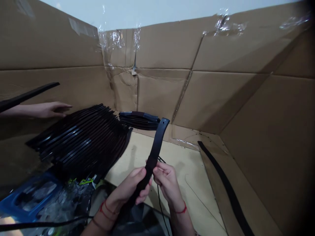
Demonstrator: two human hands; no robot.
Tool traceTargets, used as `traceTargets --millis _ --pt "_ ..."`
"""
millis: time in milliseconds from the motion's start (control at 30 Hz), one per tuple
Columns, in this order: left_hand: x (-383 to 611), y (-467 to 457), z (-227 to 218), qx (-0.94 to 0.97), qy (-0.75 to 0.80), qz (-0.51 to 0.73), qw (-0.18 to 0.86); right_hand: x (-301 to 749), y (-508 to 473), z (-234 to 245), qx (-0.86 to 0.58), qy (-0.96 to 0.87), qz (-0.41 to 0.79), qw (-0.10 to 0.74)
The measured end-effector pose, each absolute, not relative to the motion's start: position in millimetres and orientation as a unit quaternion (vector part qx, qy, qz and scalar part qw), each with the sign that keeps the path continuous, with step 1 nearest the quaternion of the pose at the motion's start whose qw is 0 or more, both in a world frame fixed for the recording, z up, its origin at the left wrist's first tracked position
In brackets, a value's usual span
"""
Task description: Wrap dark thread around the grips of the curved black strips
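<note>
A curved black strap point(159, 137), leather-like with a small hole near its tip and a dark brown band point(151, 162) around it, is held upright at a slant. My left hand point(136, 185) is closed around its lower part, below the band. My right hand point(167, 180) pinches the strap's right edge at the band, thumb in front; its other fingertips are partly hidden. Beneath the right hand's fingers hangs a thin black cord point(159, 200). Small dark prongs point(161, 159) show just behind that hand; I cannot tell what they belong to.
A large stack of similar black straps point(83, 137) lies left, a smaller bundle point(139, 119) behind. Another person's hand point(49, 109) reaches over the stack, beneath a dark strip point(29, 95). A blue plastic frame point(27, 209), a loose black strap point(226, 186) and cardboard walls point(162, 49) surround the pale board point(187, 167).
</note>
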State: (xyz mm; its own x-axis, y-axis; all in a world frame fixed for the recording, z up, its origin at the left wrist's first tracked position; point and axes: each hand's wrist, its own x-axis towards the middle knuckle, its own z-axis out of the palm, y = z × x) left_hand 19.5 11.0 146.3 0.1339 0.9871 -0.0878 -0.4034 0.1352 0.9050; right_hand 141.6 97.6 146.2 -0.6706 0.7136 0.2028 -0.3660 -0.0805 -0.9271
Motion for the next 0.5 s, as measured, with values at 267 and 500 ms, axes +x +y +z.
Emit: traceTargets --millis 267,500 --pt "22 19 149 0.497 0.553 0.542 0.391 132 98 150 -0.203 -0.531 0.705 0.423" --pt "30 9 146 0.524 0.594 0.567 0.226 128 87 158 -0.18 -0.513 0.743 0.39"
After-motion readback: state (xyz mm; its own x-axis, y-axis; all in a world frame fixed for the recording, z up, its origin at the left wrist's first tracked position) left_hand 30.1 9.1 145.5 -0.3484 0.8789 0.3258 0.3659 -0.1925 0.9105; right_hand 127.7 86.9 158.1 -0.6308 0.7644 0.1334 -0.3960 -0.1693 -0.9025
